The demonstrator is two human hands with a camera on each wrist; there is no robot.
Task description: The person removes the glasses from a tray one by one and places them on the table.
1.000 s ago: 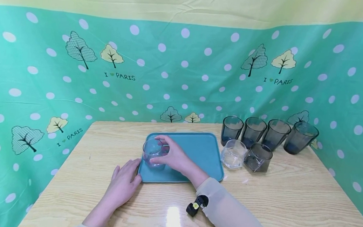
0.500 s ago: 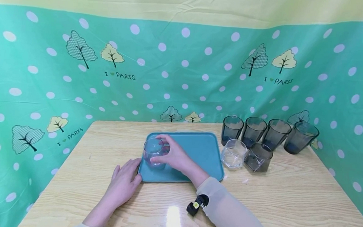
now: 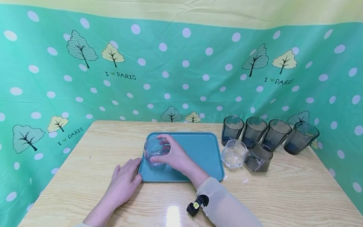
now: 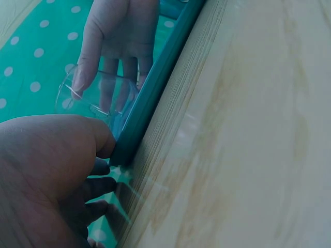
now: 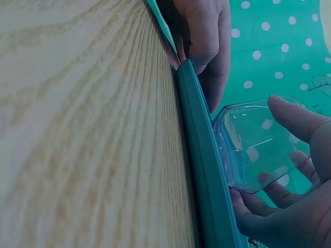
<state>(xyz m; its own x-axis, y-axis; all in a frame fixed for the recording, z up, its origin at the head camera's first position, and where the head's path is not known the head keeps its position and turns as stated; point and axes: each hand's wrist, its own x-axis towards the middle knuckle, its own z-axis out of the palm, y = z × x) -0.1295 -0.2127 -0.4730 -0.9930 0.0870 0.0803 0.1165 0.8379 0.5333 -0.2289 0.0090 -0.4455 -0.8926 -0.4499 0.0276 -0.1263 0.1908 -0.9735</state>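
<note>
A clear drinking glass (image 3: 153,149) stands upright at the left end of a blue tray (image 3: 197,157). My right hand (image 3: 178,157) holds this glass from its right side, thumb toward me and fingers round the far side. In the right wrist view the glass (image 5: 253,147) sits between the thumb and the fingers, low over the tray's surface. My left hand (image 3: 123,182) rests on the table with relaxed fingers, against the tray's front left corner. In the left wrist view its thumb (image 4: 103,137) touches the tray's rim.
To the right of the tray stand a clear glass (image 3: 233,155) and a short smoky glass (image 3: 258,158). Several tall smoky glasses (image 3: 254,131) line the back right of the wooden table (image 3: 289,205). A dotted green cloth (image 3: 184,75) hangs behind.
</note>
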